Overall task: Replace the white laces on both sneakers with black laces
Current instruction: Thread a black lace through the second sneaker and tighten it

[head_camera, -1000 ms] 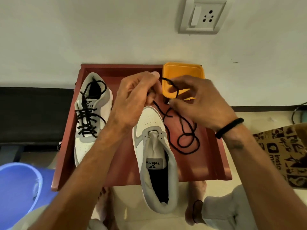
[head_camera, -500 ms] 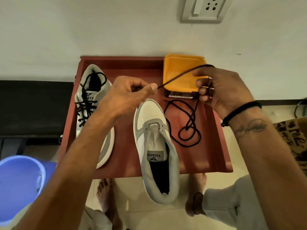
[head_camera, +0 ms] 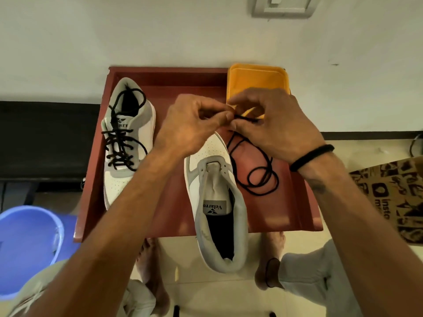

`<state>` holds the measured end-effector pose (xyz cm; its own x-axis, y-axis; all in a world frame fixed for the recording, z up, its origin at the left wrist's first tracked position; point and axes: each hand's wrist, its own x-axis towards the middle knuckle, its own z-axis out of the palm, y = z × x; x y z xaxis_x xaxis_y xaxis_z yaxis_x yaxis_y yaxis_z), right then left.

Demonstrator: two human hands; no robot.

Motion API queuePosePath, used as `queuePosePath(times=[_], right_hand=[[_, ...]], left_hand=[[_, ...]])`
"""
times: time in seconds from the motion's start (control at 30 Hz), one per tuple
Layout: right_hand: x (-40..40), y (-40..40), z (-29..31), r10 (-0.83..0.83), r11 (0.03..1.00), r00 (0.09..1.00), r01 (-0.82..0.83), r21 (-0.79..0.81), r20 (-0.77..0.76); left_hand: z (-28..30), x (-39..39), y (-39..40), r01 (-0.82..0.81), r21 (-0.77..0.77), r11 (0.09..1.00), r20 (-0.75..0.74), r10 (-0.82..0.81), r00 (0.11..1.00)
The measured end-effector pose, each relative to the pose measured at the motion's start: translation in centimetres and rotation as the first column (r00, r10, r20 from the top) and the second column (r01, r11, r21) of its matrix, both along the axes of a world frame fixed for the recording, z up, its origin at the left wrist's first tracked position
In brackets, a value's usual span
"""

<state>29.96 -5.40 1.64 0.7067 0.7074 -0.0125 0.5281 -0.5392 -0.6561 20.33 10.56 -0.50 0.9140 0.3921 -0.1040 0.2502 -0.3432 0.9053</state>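
Together above unlaced sneaker, both hands pinching black lace

Orange tray, blue bucket

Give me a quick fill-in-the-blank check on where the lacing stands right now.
1. The sneaker on the left is already laced in ____.
2. The sneaker in the middle has ____ laces in its eyelets.
3. The left hand and right hand pinch one end of the loose black lace in front of the ____ container.
4. The rest of that lace lies coiled on the red tray, to the ____ of the middle sneaker.

Missing words: black; no; orange; right
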Motion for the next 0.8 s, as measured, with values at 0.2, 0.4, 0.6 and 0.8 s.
queuePosePath(times=[0.2,0.4,0.6,0.8], right_hand=[[0.7,-0.7,-0.2,-0.157,0.987,0.986,0.158,-0.010,0.056],[0.3,-0.8,-0.7,-0.089,0.994,0.994,0.084,-0.075,-0.061],[0.1,-0.4,-0.7,-0.030,1.000,0.997,0.030,-0.007,-0.074],[0.3,-0.9,-0.9,0.008,0.999,0.994,-0.013,-0.039,-0.107]], left_hand=[[0.3,-0.8,0.8,-0.111,-0.076,0.991,-0.017,0.110,0.994],[-0.4,-0.5,0.4,0.005,-0.056,0.998,-0.105,-0.011,0.994],[-0.2,-0.4,-0.3,0.062,-0.153,0.986,-0.150,-0.085,0.985],[-0.1,-0.3,-0.5,-0.003,-0.170,0.985,-0.170,-0.026,0.985]])
